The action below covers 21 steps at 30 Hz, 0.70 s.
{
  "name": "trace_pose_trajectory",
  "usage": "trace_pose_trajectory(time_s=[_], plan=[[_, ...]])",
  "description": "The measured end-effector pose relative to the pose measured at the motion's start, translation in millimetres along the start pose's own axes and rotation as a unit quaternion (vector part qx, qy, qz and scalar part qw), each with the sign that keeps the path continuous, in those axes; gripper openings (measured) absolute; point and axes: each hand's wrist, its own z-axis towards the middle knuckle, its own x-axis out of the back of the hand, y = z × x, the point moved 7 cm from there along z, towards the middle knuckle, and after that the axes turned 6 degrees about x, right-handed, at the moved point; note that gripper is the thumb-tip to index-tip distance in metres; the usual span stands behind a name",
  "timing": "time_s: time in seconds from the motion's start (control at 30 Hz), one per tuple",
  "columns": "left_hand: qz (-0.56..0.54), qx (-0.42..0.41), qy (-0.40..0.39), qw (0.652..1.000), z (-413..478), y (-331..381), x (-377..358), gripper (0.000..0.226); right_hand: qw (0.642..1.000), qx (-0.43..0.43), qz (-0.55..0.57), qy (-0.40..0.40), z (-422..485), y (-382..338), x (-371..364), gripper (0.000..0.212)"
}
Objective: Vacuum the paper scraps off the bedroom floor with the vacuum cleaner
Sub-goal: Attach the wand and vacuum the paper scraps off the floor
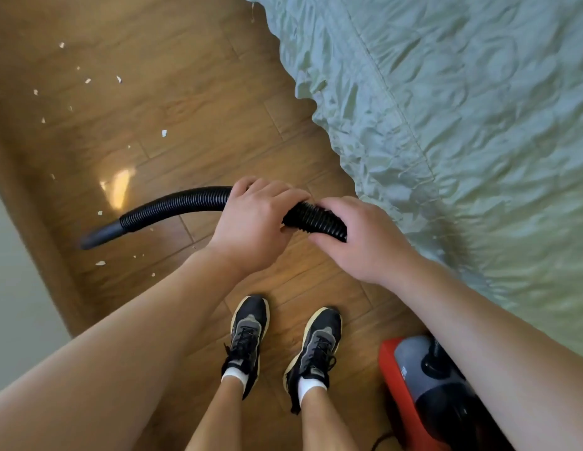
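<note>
The hose (173, 206) is gripped by both hands. The left hand (254, 229) is curled over it nearer the nozzle (101, 236), and the right hand (358, 242) is wrapped round it just beside, on the side leading back to the vacuum cleaner (420, 385). The nozzle is pointed down and to the left, low over the floor (186, 92); whether it touches the boards cannot be told. The vacuum cleaner is stood on the floor near the right shoe (316, 346), beside the bed (446, 125).

Scraps (164, 133) are scattered over the floor: a few lie near the nozzle, and more are spread well beyond it, toward the top left. The task is judged to be at or near its start. The tool is in hand and aimed, but about 15 scraps in view are left to be picked up. Whether the machine is switched on cannot be told.
</note>
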Motion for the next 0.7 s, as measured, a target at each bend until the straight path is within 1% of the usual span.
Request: trace_pose_trajectory(time_s=[0.13,0.23,0.4,0.5,0.7], plan=[[0.020,0.055,0.004,0.998,-6.6,-34.1,7.0,0.043,1.000,-0.006,0.010,-0.017,-1.6,-5.7,-15.9,0.040],[0.021,0.069,0.017,0.997,-11.7,-48.3,13.0,0.040,1.000,-0.008,0.023,-0.019,1.6,-14.0,-23.4,0.037],[-0.005,0.090,0.047,0.995,-23.1,-69.0,25.1,0.040,0.998,-0.019,0.030,-0.045,17.1,-33.1,-35.8,0.028],[-0.019,0.105,0.060,0.992,-30.4,-79.7,32.3,0.040,0.998,-0.013,0.041,-0.048,33.1,-51.5,-43.3,0.029],[-0.025,0.126,0.074,0.989,-47.6,-109.8,43.3,0.055,0.997,-0.014,0.046,-0.063,57.9,-77.2,-63.3,0.030]])
